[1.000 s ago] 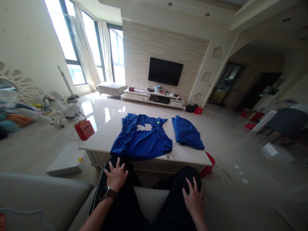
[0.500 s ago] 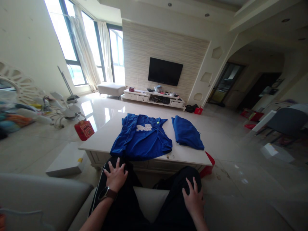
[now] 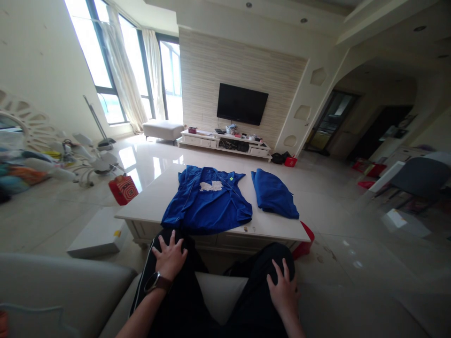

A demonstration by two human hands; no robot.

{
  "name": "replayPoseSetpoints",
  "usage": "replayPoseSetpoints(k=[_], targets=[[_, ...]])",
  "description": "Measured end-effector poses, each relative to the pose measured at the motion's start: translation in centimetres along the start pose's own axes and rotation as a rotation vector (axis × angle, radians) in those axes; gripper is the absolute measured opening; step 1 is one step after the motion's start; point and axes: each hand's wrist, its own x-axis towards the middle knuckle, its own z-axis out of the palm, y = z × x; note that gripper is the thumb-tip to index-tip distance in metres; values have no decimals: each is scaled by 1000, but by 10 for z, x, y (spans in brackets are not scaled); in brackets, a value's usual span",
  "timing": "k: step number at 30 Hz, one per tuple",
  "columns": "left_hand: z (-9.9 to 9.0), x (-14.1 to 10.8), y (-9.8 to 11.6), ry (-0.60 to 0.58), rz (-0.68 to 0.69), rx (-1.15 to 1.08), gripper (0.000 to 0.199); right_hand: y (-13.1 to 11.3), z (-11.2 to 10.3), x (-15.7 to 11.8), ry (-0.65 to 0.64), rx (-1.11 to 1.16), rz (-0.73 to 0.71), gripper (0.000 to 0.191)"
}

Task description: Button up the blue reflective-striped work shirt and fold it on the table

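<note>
My left hand [image 3: 170, 257] rests on my left knee with its fingers spread, and a watch [image 3: 152, 281] is on that wrist. On the other knee lies my right hand [image 3: 283, 288], open too, its fingers apart and nothing in them. In front of my knees, a blue sleeveless garment [image 3: 214, 211] is spread on the white coffee table [image 3: 146, 202], with a pale patch and a small yellow-green mark near its top. Its near edge hangs at the table's front edge. To its right is a second blue cloth [image 3: 275, 195], folded over; its kind I cannot tell.
A white box [image 3: 97, 234] and a red bag [image 3: 123, 190] are on the floor left of the table. Something red [image 3: 306, 241] stands by its right front corner. Farther off are a low TV cabinet [image 3: 199, 141] and a grey chair [image 3: 417, 176]. I sit on a sofa [image 3: 52, 291].
</note>
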Motion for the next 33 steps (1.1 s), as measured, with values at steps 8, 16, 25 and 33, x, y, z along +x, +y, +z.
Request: replayPoseSetpoints(k=[8,16,25,33], targets=[[4,1,-1,25,4,-1,45,-1,0,0,-1,-7,7,55],[2,0,0,23,3,-13,45,0,-1,0,1,5,3,55],[-1,1,0,9,-8,-30,45,-1,-5,-2,3,19,-6,55],[-16,28,23,-114,-94,-155,47,-7,-10,1,19,22,-77,51]])
